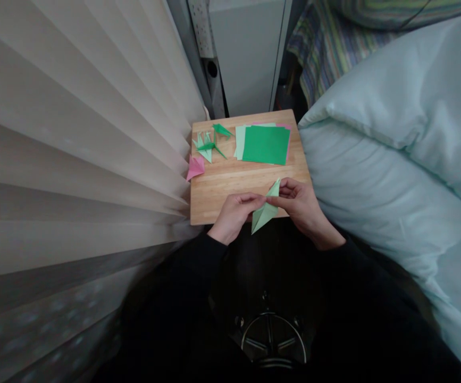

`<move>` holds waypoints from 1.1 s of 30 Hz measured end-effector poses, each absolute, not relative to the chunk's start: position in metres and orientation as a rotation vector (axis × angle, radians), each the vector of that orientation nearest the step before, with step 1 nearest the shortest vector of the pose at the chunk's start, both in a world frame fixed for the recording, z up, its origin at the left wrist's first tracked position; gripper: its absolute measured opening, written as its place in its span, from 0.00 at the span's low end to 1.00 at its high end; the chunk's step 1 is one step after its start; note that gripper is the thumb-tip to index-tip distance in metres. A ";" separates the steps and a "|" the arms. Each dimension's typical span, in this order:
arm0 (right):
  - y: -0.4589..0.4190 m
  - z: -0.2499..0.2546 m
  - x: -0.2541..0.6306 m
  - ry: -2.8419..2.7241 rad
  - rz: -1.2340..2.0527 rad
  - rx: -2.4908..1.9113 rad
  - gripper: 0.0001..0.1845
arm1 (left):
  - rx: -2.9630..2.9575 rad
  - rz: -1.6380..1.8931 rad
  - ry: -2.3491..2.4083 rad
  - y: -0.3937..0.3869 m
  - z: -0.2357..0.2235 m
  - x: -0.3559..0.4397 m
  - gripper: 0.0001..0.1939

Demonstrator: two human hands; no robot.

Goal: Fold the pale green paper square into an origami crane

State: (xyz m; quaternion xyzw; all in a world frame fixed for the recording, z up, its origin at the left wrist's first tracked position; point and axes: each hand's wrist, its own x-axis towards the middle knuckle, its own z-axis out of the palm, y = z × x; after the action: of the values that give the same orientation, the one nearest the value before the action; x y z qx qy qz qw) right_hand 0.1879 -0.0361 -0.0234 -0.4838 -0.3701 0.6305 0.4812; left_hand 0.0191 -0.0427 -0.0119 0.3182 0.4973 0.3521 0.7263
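A small wooden board (222,186) lies in front of me. Both hands hold a light green folded paper piece (265,211) over its near edge. My left hand (234,215) pinches the paper's left side with closed fingers. My right hand (302,205) grips its right side near the upper tip, fingers curled. The paper is a long kite-like shape, pointing down-left and up-right.
A stack of square sheets (265,143), dark green on top over light green and pink, lies at the board's far side. Several folded green paper figures (208,143) and a pink one (195,167) sit at its left. A curtain (74,159) hangs left, pale bedding (393,159) right.
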 end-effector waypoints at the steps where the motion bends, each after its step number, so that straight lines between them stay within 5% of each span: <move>1: -0.036 -0.023 0.188 -0.897 1.541 -1.183 0.22 | 0.655 0.768 1.090 -0.043 -0.012 0.019 0.14; 12: -0.037 -0.018 0.188 -0.948 1.482 -1.231 0.16 | 0.481 0.683 1.069 -0.038 -0.009 0.017 0.08; 33: -0.041 -0.019 0.180 -1.025 1.514 -1.235 0.21 | 0.703 0.909 1.102 -0.042 -0.012 0.021 0.14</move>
State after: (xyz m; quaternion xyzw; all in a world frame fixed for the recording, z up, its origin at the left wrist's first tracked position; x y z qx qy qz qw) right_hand 0.1802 -0.0407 -0.0186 -0.4996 -0.4146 0.6125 0.4510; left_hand 0.0214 -0.0418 -0.0122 0.3157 0.4947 0.4078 0.6995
